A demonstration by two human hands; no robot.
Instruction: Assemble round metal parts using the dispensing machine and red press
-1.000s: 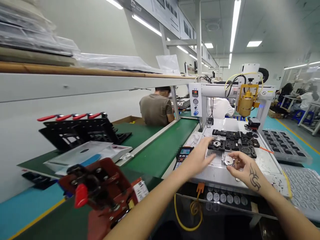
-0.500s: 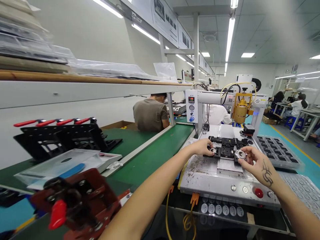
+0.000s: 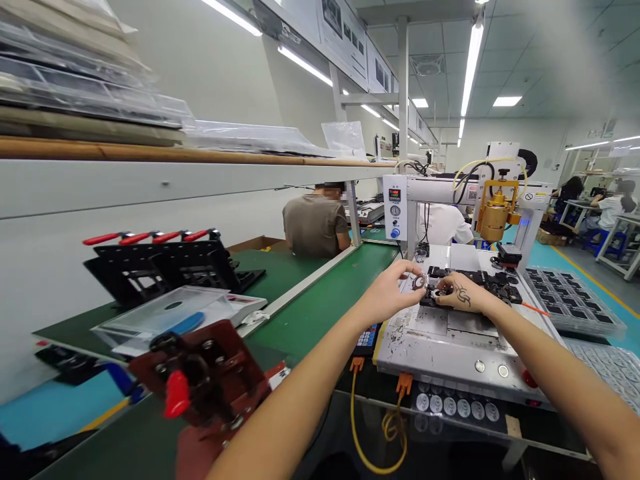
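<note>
My left hand (image 3: 393, 293) pinches a small round ring-shaped metal part (image 3: 420, 282), tilted on edge just left of the black fixture. At the left end of that black fixture (image 3: 480, 279), my right hand (image 3: 463, 293) has its fingertips closed on another round metal part (image 3: 439, 293), partly covered by the fingers. Whether that part is fully seated in the fixture I cannot tell. The fixture sits on the white bed (image 3: 425, 340) of a bench machine, with a brass-coloured head (image 3: 495, 215) above and behind my hands.
To the right lie a clear tray of black parts (image 3: 570, 297) and a tray of round pieces (image 3: 607, 370). A red-handled clamp (image 3: 177, 393) stands at the front left. Yellow cable (image 3: 355, 427) hangs below the machine. A seated person (image 3: 315, 223) is beyond the green bench.
My left hand has lifted a ring-shaped part away from the fixture. My right hand has moved left with its round part to the fixture's left end. The view has shifted slightly.
</note>
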